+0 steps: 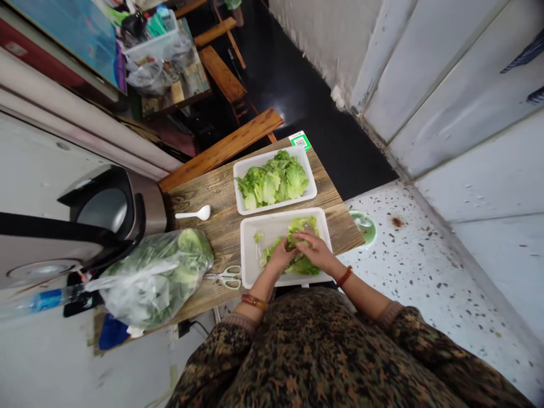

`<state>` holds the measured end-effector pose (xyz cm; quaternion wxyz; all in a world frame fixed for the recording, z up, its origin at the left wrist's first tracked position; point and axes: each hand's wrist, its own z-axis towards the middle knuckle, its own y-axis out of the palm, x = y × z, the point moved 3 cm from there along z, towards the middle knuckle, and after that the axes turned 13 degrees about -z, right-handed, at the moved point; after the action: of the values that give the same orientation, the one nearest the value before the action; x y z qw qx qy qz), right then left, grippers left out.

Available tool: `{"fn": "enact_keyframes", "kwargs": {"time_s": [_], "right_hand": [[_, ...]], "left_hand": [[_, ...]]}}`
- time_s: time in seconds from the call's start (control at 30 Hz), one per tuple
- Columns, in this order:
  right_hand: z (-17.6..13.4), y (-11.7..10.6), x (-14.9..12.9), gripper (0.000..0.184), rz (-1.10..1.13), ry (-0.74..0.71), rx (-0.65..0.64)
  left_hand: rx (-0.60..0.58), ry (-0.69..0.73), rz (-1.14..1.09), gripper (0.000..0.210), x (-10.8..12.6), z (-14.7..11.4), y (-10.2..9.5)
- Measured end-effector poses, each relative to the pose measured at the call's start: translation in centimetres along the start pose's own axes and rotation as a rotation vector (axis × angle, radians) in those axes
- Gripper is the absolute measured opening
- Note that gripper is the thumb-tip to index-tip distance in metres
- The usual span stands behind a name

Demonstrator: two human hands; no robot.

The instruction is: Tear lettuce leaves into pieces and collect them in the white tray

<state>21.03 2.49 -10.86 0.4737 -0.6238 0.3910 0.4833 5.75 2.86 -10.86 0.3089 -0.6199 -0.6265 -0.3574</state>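
Note:
Both my hands are down in the near white tray [251,283], among torn lettuce leaves [306,265]. My left hand [281,258] has its fingers curled against the leaves, with the fingertips partly hidden. My right hand [315,251] lies just to the right, fingers bent over the lettuce and almost meeting the left hand. One small piece of leaf [258,237] sits apart at the tray's left side. Just beyond stands a second white tray [276,208], well filled with lettuce leaves [272,180].
On the wooden table [221,243] are a white spoon [194,213], scissors [229,276] and a clear bag of lettuce [157,277]. An open rice cooker [148,209] stands at the left. Wooden benches [238,141] lie beyond the table; a wall runs along the right.

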Motion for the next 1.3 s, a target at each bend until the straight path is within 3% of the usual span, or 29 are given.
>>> {"fn": "enact_keyframes", "kwargs": {"time_s": [0.13, 0.2, 0.33, 0.5, 0.67, 0.8, 0.97, 1.07, 1.17, 1.3], "right_hand": [[0.5, -0.9, -0.6, 0.039, 0.300, 0.119, -0.108], [0.6, -1.5, 0.1, 0.041, 0.384, 0.206, -0.090], [0.3, -2.7, 2.0, 0.040, 0.312, 0.271, 0.056], [-0.2, -1.3, 2.7, 0.033, 0.212, 0.269, 0.020], [-0.8, 1.7, 2.3, 0.033, 0.417, 0.385, -0.085], [-0.8, 2.1, 2.0, 0.036, 0.561, 0.440, -0.035], [-0.6, 1.7, 2.1, 0.031, 0.520, 0.407, 0.122], [-0.9, 1.7, 2.1, 0.030, 0.459, 0.381, 0.186], [-1.2, 1.7, 1.7, 0.027, 0.399, 0.308, 0.165], [-1.3, 2.0, 1.4, 0.028, 0.348, 0.272, 0.111]], "left_hand": [[0.073, -0.001, -0.047, 0.033, 0.7, 0.2, -0.1], [0.116, -0.049, -0.071, 0.032, 0.8, 0.3, -0.7], [0.175, -0.072, -0.220, 0.031, 1.6, 0.0, -2.4], [0.209, -0.081, -0.510, 0.028, 2.6, -0.8, -3.8], [0.102, -0.068, -0.640, 0.031, 3.3, -1.6, -2.7], [0.091, -0.041, -0.648, 0.030, 3.1, -2.0, -2.5], [0.188, -0.073, -0.513, 0.038, 1.9, -2.8, -2.8], [0.126, -0.125, -0.469, 0.040, 1.3, -3.5, -1.6], [0.077, -0.084, -0.490, 0.045, 1.6, -3.9, -0.2], [0.138, 0.011, -0.451, 0.045, 2.5, -3.7, 0.4]]}}
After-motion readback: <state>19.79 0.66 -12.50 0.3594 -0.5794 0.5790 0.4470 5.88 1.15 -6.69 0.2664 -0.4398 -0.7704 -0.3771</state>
